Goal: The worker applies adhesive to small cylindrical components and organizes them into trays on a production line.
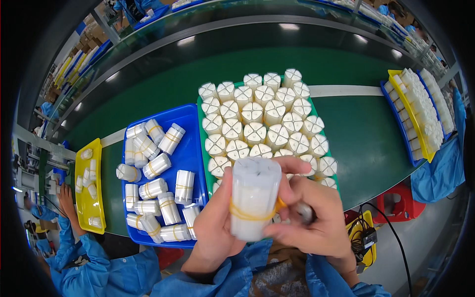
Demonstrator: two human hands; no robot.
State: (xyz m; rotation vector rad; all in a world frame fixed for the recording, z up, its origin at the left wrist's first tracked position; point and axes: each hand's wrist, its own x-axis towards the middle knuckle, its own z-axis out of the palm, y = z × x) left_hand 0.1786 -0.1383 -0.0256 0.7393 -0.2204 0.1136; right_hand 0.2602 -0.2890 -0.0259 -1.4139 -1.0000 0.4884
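Right before me is a bundle of white tubes [255, 190] in clear wrap, upright and slightly tilted, with a yellow rubber band [252, 214] around its middle. My left hand [212, 225] is closed around the bundle's left side. On the other side, my right hand [316, 213] has its fingers bent at the band, which stands off the bundle there. A small greyish, blurred thing [305, 213] shows within the right hand; I cannot make out what it is. Behind lies a green tray [202, 143] packed with upright bundles [252, 113].
Left of the green tray, a blue tray [190, 119] holds several banded bundles lying loosely. A yellow tray [99, 183] stands farther left, beside a co-worker's hand [66, 198]. Stacked trays [425, 143] are at the right, above a red stool [401, 203] and a black cable [398, 242]. A green conveyor belt [356, 114] runs beneath.
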